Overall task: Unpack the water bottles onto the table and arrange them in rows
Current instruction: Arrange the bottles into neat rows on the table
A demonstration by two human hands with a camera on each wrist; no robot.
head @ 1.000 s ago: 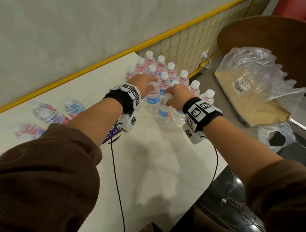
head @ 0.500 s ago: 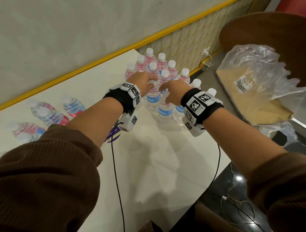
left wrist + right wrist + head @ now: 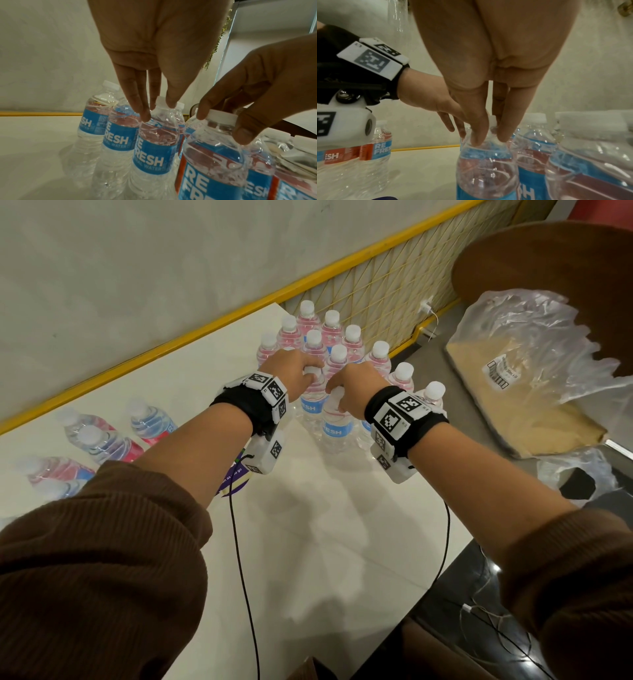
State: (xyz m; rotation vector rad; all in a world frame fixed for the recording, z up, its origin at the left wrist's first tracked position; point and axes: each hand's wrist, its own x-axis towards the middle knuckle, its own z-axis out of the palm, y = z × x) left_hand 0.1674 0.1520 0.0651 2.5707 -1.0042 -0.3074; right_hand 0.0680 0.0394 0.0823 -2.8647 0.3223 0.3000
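Several upright clear water bottles [image 3: 337,337] with white caps and blue-red labels stand grouped at the table's far right corner. My left hand [image 3: 312,371] pinches the cap of one front bottle [image 3: 313,402], seen close in the left wrist view as fingers [image 3: 145,115] around the neck of that bottle [image 3: 155,148]. My right hand [image 3: 337,402] pinches the cap of the neighbouring front bottle [image 3: 334,429]; its fingertips [image 3: 477,139] close on that bottle's neck [image 3: 488,162]. Both bottles stand on the white table [image 3: 325,542].
More bottles [image 3: 102,436] stand apart at the table's left. Off the right table edge lies crumpled clear plastic wrap [image 3: 527,354] over a cardboard tray. A yellow mesh rail [image 3: 387,292] runs behind the bottles. Two black cables [image 3: 239,559] hang from my wrists.
Both hands stay on their bottle caps. The right hand and its bottle have shifted slightly left, closer to the left hand's bottle.
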